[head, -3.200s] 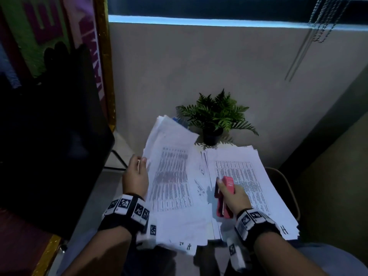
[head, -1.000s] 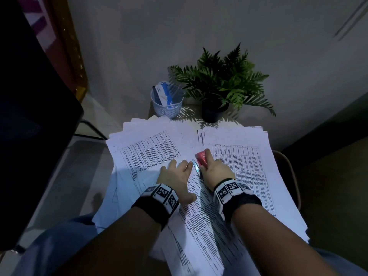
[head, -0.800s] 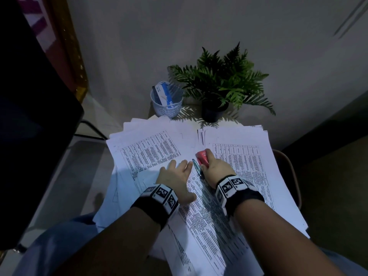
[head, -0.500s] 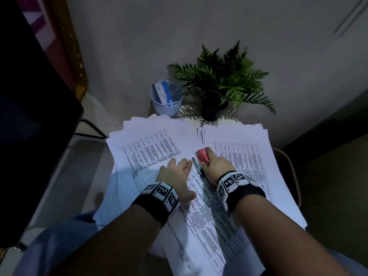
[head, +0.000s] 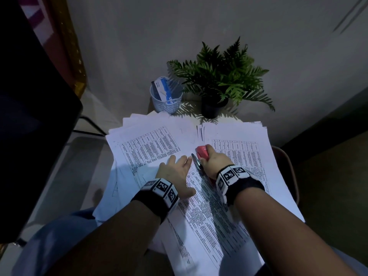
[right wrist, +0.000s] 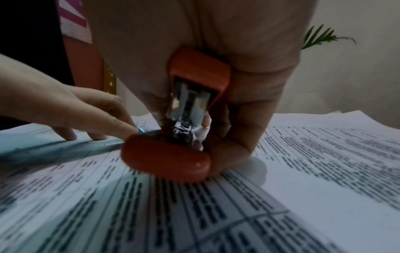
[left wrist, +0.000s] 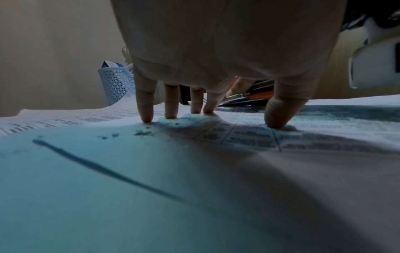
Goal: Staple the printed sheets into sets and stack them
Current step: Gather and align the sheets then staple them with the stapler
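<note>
Printed sheets with tables cover a small table in two piles, a left pile (head: 147,144) and a right pile (head: 245,154); a third set (head: 207,212) lies slanted on top toward me. My right hand (head: 214,163) grips a red stapler (head: 202,153) at that set's top corner; in the right wrist view the stapler (right wrist: 173,150) has the paper between its halves. My left hand (head: 175,172) lies flat beside it, fingertips (left wrist: 147,118) pressing the sheet down.
A white lattice cup (head: 166,100) with a blue-and-white box in it and a potted fern (head: 219,80) stand at the table's far edge by the wall. A dark chair back (head: 29,116) fills the left. My knee in jeans (head: 59,236) is below.
Since 3.2 s ago the left hand has lowered a lifted bundle onto the table. Over the last second the stapler stays at the corner and both hands barely shift.
</note>
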